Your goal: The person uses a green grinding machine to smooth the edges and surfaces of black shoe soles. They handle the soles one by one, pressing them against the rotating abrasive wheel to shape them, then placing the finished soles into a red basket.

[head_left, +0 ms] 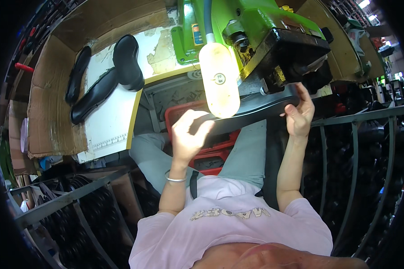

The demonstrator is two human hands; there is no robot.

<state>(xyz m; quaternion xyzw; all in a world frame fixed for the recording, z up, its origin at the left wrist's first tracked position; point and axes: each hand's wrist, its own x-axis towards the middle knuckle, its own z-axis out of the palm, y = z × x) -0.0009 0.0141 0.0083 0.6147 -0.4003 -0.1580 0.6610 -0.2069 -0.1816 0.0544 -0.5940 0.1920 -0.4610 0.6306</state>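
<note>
So here's where we're at: one black sole [260,112] is mid-job, held right under the head of the green machine [256,13] and above our lap. Our right hand [299,117] has its fingers pinching the far end, thumb on the near side. Our left hand [187,136] is curled at the other end, thumb and finger apart, but we can't tell if those fingers really grip it or just steady it. The oval lamp [219,80] hides part of the sole, so no verdict on how much of its edge is done; we'd call this piece in progress, nothing more. Over on the white tabletop [105,127] we count three more: an outer sole [79,74] beside the cardboard wall [54,98], a middle sole [93,97] lying at a slant, and an inner sole [127,58] that meets the middle one's upper end. Done or waiting? Honestly can't say, nothing visible sorts them. That makes four soles we can count for sure, plus one machine, one lamp and two hands. There's red plastic crate [173,117] below the sole too, maybe more than one, our legs cover too much. The side racks [354,152] hold loads of dark stuff, way too murky to count.
</note>
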